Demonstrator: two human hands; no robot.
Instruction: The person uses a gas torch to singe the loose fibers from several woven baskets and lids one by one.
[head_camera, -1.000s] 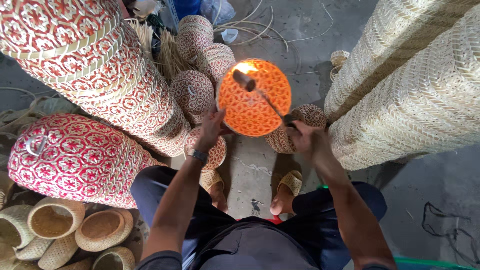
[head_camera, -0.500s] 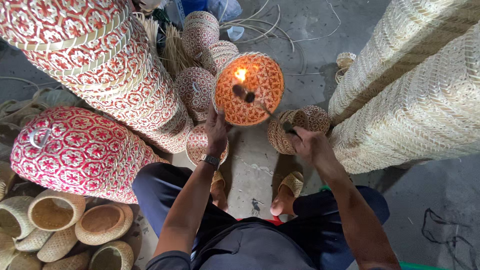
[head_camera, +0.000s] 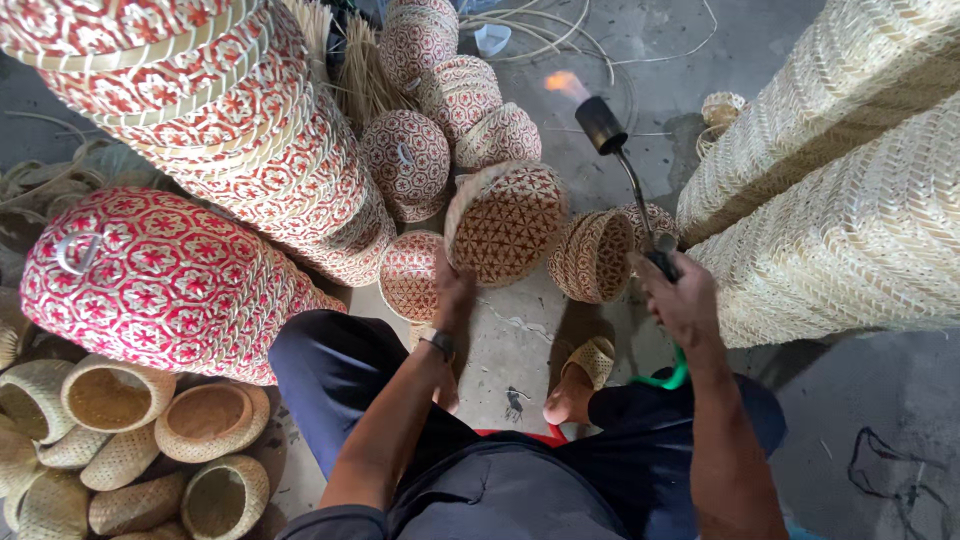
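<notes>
Since the earlier frame, the round red-and-natural woven basket lid (head_camera: 507, 222) has swung off the flame and now stands tilted on edge at the centre, pinched at its lower rim by the left hand (head_camera: 452, 290). That flame has swung away to 12 o'clock, burning free above the floor. The right hand (head_camera: 682, 298) has its grip pressed tight around the black-nozzled gas torch (head_camera: 626, 165).

Risk, in my judgement: the lit nozzle points towards dry cane strands (head_camera: 560, 30) and sits near the tall pale woven columns (head_camera: 850, 190) at 3 o'clock; one careless sweep could ignite them. Stacked red patterned baskets (head_camera: 240, 120) at 10 o'clock are equally flammable, with coarse, ribbed weave.
</notes>
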